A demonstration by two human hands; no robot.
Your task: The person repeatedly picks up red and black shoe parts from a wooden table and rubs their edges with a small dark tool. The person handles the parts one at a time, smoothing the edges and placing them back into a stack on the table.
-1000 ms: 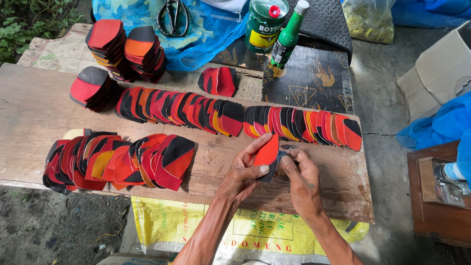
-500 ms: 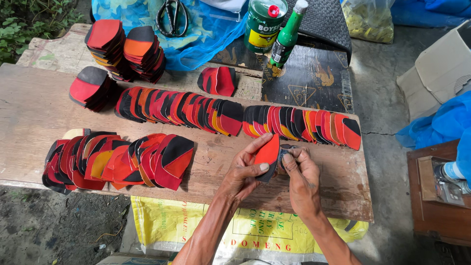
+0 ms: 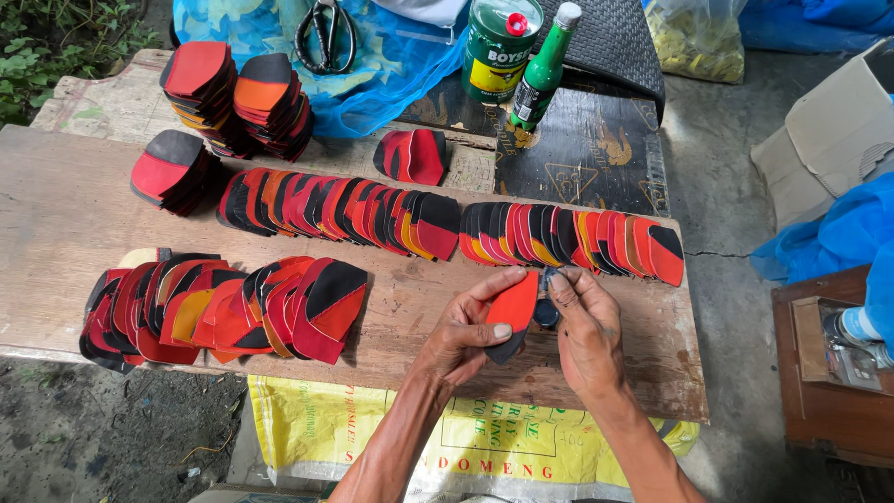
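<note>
Left hand (image 3: 466,331) grips a red-and-black shoe piece (image 3: 513,309) low centre of the frame, thumb across its face, fingers curled behind. Right hand (image 3: 587,326) is closed too, fingertips pinching the piece's upper right edge w/ a small dark thing (image 3: 547,314) tucked under them; can't tell what it is. Looks like the step in hand is working that edge, prob. trimming or peeling, one piece at a time. Next move likely calls for a steady left grip & a fine pinch from the right, w/o creasing the piece. The piece is flat, thin, rounded at one end, orange-red on top w/ a black tip at the bottom, held just above the wooden board (image 3: 65,214). Overlapped rows of like pieces (image 3: 372,210) run across mid frame, another fan (image 3: 233,312) sits lower left, stacks (image 3: 233,98) upper left. Green can (image 3: 500,47) & green bottle (image 3: 542,70) stand top centre, scissors (image 3: 326,33) on blue sheet (image 3: 391,65) beside them.
</note>
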